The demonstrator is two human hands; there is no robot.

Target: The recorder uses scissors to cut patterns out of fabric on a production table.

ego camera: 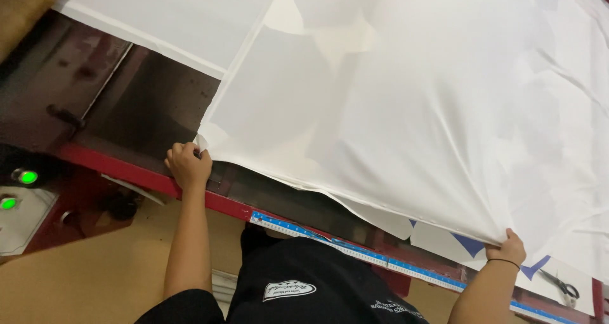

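My left hand (188, 164) pinches the corner of a thin, smooth, semi-sheer white fabric sheet (406, 108). My right hand (507, 248) grips its near edge along the dark desk (152, 108) front.

No packages, signs or screens here. Only label-like thing: small white patch (289, 290) w/ curved edge, on the person's black shirt, bottom centre of view. Text too small.

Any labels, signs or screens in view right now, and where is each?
Blue measuring tape strip: long, narrow, along the red table edge.
White heart-shaped logo patch: on the black shirt, bottom centre.
Green round indicator lights: on the panel at far left.
No screens.
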